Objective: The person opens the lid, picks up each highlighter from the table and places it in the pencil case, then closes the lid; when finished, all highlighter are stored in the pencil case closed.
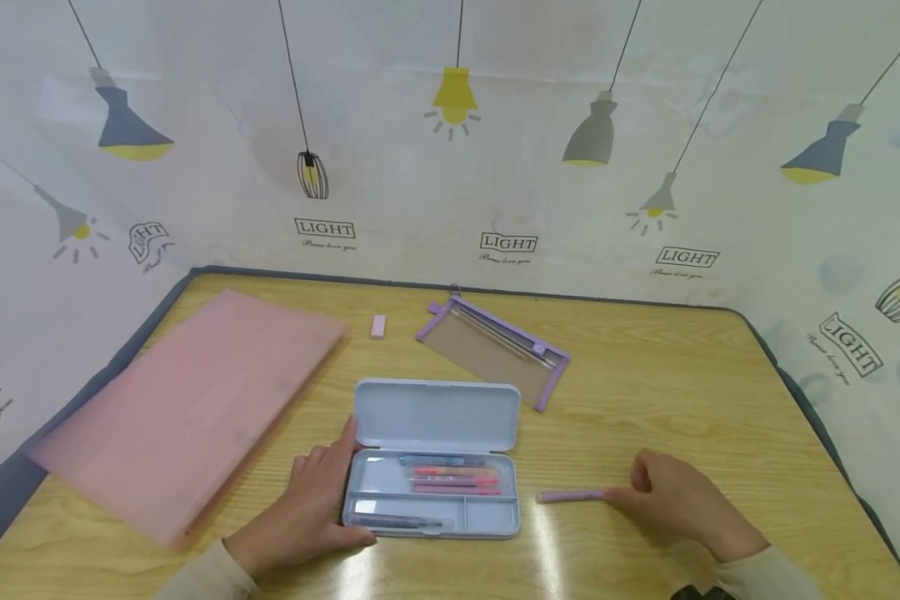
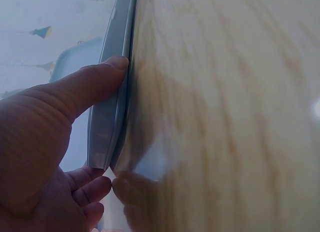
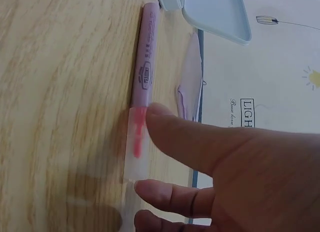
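In the head view, my left hand (image 1: pixel 307 500) grips the left end of an open pale blue pencil case (image 1: pixel 492 517). Its thumb presses along the front wall, as the left wrist view also shows. Several pens with pink and orange parts (image 1: pixel 457 481) and a blue one (image 1: pixel 438 460) lie in the rear compartment. A dark pen (image 1: pixel 393 521) is in the front one. To the right of the case, my right hand (image 1: pixel 682 500) holds a lavber-coloured highlighter (image 3: pixel 145 62) by its clear cap, thumb against it; the pinch is partly hidden.
A pink folder (image 1: pixel 202 400) covers the left of the wooden table (image 1: pixel 660 375). Behind the case lie a white-pink eraser (image 1: pixel 378 326) and a clear zip pouch with purple edging (image 1: pixel 487 350), with slim rods inside. A patterned wall sheet (image 1: pixel 390 167) borders the table's back.
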Available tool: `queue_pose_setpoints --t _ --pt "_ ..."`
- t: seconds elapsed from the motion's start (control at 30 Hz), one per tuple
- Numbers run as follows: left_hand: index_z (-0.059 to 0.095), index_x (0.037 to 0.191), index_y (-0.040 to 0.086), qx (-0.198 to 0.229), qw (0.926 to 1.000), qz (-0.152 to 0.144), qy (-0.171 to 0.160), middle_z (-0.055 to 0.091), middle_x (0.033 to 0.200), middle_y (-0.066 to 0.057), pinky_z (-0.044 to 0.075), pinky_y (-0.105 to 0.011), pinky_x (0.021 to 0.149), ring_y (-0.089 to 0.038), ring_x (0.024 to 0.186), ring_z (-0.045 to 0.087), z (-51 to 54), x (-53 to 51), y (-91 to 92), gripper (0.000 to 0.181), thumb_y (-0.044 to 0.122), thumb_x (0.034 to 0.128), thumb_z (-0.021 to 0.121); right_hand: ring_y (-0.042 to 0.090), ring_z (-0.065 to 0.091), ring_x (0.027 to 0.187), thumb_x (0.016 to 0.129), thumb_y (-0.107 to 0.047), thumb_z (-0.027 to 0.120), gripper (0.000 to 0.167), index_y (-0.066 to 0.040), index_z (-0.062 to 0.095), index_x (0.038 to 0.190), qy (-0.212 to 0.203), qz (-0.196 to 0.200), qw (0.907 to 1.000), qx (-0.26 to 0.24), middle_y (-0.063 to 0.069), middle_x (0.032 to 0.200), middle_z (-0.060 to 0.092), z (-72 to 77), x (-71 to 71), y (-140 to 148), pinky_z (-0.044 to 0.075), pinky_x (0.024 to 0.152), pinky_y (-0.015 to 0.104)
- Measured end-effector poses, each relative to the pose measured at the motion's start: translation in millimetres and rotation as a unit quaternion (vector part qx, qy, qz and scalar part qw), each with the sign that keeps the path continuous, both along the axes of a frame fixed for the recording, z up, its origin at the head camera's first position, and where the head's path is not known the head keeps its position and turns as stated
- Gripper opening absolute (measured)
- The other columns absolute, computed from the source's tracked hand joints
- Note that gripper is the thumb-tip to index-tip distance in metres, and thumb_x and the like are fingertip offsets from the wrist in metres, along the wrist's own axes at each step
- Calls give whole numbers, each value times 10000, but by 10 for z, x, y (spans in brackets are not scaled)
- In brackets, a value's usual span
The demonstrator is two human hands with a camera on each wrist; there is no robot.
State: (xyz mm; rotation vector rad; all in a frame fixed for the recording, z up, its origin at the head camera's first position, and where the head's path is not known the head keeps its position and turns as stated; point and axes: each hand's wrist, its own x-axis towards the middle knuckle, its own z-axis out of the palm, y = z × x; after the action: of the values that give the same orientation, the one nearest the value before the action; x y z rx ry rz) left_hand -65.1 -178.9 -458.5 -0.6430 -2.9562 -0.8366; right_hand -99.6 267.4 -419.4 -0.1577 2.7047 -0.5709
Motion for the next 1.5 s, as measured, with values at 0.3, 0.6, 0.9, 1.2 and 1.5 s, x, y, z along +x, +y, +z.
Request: queue_pose_setpoints --t 0.3,0.6,0.9,1.2,1.5 --pt "58 1566 0 39 10000 -17 -36 538 1333 -44 278 -317 832 -164 1033 437 0 4 0 1356 472 595 878 151 436 625 868 -425 703 382 -82 536 844 53 33 9997 -216 5 713 503 -24 -26 -34 345 536 259" --pt "57 1567 8 75 10000 4 -62 536 1333 -39 277 -316 835 -158 1035 435 15 7 10 1360 452 587 888 158 436 641 853 -381 729 340 -84 587 938 -28 182 9992 -359 10 731 501 -16 -61 -43 346 548 275" --pt "49 1566 -3 50 10000 6 -79 534 1354 -64 273 -326 828 -181 1032 441 16 2 9 1356 463 600 879 108 394 575 848 -270 741 160 -172 618 818 11 495 9973 -544 -44 636 448 -61 -72 -24 312 525 245" --pt "36 1567 -1 32 9997 -25 -230 512 1380 -86 273 -337 838 -188 1044 431 1 11 3 1342 502 631 857 48 492 699 876 -325 708 118 -228 662 828 375 980 9932 -514 -91 774 596 47 -16 -7 405 612 246" --pt "61 1563 -6 16 10000 5 -52 535 1328 -52 289 -330 852 -173 1041 441 -11 4 -4 1360 472 588 879 -40 447 622 947 -354 611 138 -241 649 877 574 1530 9819 -954 -139 727 597 269 87 -306 415 572 205"
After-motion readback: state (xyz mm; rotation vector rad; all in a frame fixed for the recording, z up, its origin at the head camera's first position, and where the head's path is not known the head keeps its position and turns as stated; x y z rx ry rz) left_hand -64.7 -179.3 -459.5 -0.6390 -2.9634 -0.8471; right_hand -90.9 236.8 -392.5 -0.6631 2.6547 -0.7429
